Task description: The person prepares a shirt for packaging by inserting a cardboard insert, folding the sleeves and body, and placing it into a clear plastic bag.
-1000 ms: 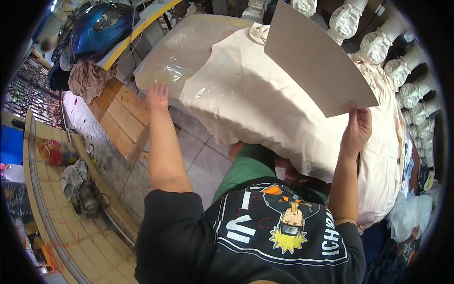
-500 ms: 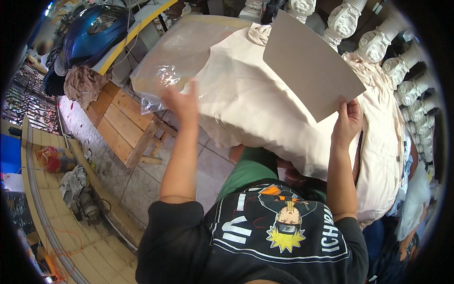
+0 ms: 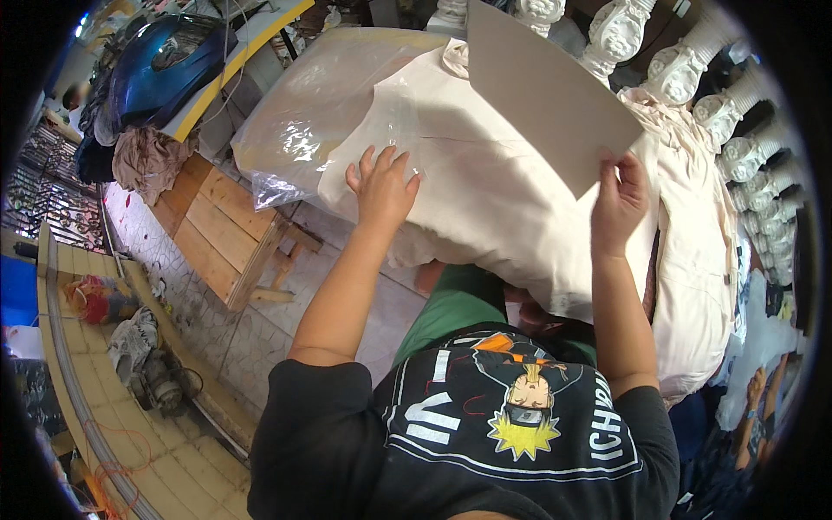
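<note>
A large flat grey sheet (image 3: 542, 91), like thin cardboard, is raised at a tilt above cream fabric. My right hand (image 3: 620, 204) pinches its near right corner between thumb and fingers. The cream fabric (image 3: 485, 191) spreads in folds over the broad work surface before me. On the fabric's left part rests my left hand (image 3: 383, 186), palm down with fingers spread and nothing in it. Clear plastic sheeting (image 3: 303, 121) covers the far left of the surface and reaches near the fingertips of that hand.
Several white ornate balusters (image 3: 620, 35) line the back and right. A wooden bench (image 3: 221, 225) stands at left, with a bunched brown cloth (image 3: 152, 160) beyond it. A yellow-edged table (image 3: 251, 61) is at the far left. Another person's arms (image 3: 754, 412) show at the lower right.
My left hand has come down from over the plastic, moving right and nearer, onto the fabric. The sheet in my right hand has shifted slightly left and away.
</note>
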Demonstrator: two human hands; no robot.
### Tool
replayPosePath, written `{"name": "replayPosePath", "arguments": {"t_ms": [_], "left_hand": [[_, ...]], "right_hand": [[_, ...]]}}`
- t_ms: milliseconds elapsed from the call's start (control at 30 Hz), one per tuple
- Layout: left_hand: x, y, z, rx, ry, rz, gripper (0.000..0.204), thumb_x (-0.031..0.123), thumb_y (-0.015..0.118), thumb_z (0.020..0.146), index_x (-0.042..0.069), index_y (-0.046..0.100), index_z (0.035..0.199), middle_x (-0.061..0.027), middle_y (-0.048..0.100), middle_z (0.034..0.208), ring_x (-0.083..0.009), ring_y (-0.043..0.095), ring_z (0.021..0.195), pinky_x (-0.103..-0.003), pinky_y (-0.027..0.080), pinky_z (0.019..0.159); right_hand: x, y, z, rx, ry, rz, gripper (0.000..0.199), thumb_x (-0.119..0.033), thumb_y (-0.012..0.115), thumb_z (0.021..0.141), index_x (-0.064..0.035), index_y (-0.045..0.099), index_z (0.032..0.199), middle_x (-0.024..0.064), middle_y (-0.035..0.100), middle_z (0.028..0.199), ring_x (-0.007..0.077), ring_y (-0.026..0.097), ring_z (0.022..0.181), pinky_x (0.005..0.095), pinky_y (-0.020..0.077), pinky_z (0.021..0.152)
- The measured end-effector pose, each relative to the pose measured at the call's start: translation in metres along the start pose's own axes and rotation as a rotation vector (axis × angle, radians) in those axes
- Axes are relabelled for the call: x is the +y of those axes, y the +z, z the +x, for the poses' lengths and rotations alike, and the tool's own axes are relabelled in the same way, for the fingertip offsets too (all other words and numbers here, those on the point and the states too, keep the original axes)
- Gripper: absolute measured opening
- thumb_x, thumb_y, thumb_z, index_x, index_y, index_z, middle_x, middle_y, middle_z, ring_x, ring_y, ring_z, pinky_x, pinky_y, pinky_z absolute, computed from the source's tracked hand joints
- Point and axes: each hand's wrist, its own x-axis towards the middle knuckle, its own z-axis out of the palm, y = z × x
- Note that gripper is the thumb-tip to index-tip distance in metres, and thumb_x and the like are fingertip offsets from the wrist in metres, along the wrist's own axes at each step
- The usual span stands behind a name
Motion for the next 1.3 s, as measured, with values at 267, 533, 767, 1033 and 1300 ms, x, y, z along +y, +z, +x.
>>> {"name": "replayPosePath", "arguments": {"t_ms": [267,533,767,1033,1300], "left_hand": [[-0.026,0.017,-0.012,0.076,-0.159,-0.071,0.043,0.019,0.064,0.073,0.014,0.059,0.115,-0.0143,0.046,0.130,-0.0352,0.033,0.125,-0.058,0.020,0.097],[-0.115,0.021,-0.023,0.693,-1.103,-0.586,0.059,0.022,0.071,0.076,0.005,0.045,0.125,-0.0132,0.048,0.126,-0.0265,0.043,0.117,-0.039,0.037,0.094],[-0.128,0.005,-0.024,0.557,-1.085,-1.359,0.042,0.022,0.062,0.086,0.007,0.047,0.123,-0.0056,0.055,0.114,-0.0153,0.050,0.103,-0.029,0.041,0.081],[-0.100,-0.030,-0.017,0.741,-1.082,-1.625,0.033,0.027,0.061,0.089,0.005,0.052,0.112,-0.0058,0.059,0.104,-0.0157,0.057,0.088,-0.022,0.042,0.068],[-0.136,-0.020,-0.007,0.551,-1.050,-1.378,0.033,0.015,0.062,0.086,0.003,0.048,0.113,-0.0088,0.058,0.104,-0.0210,0.059,0.091,-0.030,0.048,0.072]], "right_hand": [[0.036,0.108,-0.049,-0.621,-0.405,-0.423,0.021,0.003,0.061,0.069,-0.0090,0.065,0.086,0.0051,0.065,0.094,0.0244,0.058,0.093,0.0361,0.0457,0.084],[0.060,0.112,-0.062,-0.481,0.038,-0.423,0.026,0.009,0.058,0.070,-0.0114,0.068,0.084,0.0090,0.062,0.108,0.0306,0.054,0.106,0.0370,0.0438,0.092],[0.086,0.126,-0.053,-0.664,0.270,-0.067,0.032,0.011,0.056,0.072,-0.0138,0.070,0.087,0.0130,0.053,0.125,0.0301,0.034,0.132,0.0365,0.0387,0.100],[0.099,0.160,-0.050,-0.775,0.297,-0.215,0.031,0.006,0.055,0.075,-0.0163,0.070,0.090,0.0118,0.050,0.130,0.0346,0.029,0.133,0.0372,0.0338,0.105],[0.087,0.172,-0.054,-0.859,0.009,-0.351,0.029,-0.004,0.062,0.076,-0.0136,0.066,0.103,0.0138,0.051,0.128,0.0367,0.033,0.129,0.0426,0.0316,0.106]]}}
